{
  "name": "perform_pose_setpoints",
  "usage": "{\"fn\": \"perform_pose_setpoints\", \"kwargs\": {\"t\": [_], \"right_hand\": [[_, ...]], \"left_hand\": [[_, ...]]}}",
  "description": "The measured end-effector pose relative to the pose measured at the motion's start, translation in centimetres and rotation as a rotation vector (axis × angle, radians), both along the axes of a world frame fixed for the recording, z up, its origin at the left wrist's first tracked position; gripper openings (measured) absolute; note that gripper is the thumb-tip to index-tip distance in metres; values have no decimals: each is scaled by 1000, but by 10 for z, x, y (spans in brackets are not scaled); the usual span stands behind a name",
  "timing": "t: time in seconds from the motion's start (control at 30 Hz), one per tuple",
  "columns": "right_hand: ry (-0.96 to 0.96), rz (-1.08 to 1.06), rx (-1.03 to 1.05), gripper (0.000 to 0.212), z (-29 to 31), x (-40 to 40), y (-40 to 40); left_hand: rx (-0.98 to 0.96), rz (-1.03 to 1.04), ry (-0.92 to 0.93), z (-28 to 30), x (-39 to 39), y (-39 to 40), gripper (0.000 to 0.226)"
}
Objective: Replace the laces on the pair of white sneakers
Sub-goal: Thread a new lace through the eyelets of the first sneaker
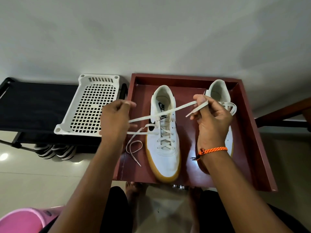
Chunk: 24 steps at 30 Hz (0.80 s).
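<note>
Two white sneakers with gum soles stand in a dark red tray (249, 140). The left sneaker (165, 158) has a white lace (151, 116) crossed through its lower eyelets. My left hand (115, 119) is closed on the lace at the sneaker's left; a slack loop of it lies on the tray floor. My right hand (212, 121) pinches the other lace end, stretched taut across the sneaker's tongue. The right sneaker (218, 93) sits mostly behind my right hand, with loose lace at its top.
A white perforated plastic basket (87, 105) lies on a dark fabric rack (33, 105) left of the tray. Striped shoes (53, 151) sit under the rack. A pink object (21, 221) is at bottom left. My bare feet show below the tray.
</note>
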State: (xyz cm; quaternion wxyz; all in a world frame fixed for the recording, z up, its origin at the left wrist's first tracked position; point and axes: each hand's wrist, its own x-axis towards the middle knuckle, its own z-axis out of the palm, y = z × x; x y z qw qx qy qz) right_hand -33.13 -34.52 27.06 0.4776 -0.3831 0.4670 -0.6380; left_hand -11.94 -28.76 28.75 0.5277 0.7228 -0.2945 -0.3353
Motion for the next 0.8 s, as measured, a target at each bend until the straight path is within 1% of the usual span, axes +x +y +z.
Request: {"fn": "perform_pose_setpoints", "kwargs": {"t": [0.03, 0.07, 0.1, 0.13, 0.2, 0.27, 0.37, 0.43, 0.53, 0.6, 0.67, 0.73, 0.8], "right_hand": [[-2, 66, 7, 11, 1, 2, 2], [-6, 144, 17, 11, 2, 4, 5], [0, 223, 26, 12, 3, 6, 7], [19, 299, 29, 12, 3, 9, 10], [82, 399, 12, 11, 2, 13, 13], [151, 426, -21, 9, 2, 15, 16], [212, 415, -38, 8, 1, 15, 16], [201, 379, -24, 7, -1, 14, 15], [172, 259, -13, 9, -3, 9, 10], [162, 201, -4, 7, -4, 5, 6], [179, 205, -1, 7, -6, 3, 5], [221, 267, -11, 8, -7, 4, 7], [262, 359, -47, 11, -6, 7, 9]], "left_hand": [[17, -30, -130, -2, -3, 0, 25], [2, -91, -217, -2, -7, 0, 23], [-39, -175, -250, -1, -11, 0, 24], [-95, -276, -234, -1, -16, -1, 26], [-215, -455, -128, 1, -29, -2, 29], [-271, -543, -25, 1, -41, -1, 27], [-258, -559, 74, -1, -47, 1, 26], [-258, -546, 119, 0, -42, 0, 30], [-227, -427, 120, 1, -34, -2, 32], [-192, -325, 43, -1, -29, -2, 28], [-160, -272, -148, -6, -26, -1, 23], [-184, -304, -315, -8, -27, 0, 23], [-243, -416, -345, -5, -33, 2, 24]]}}
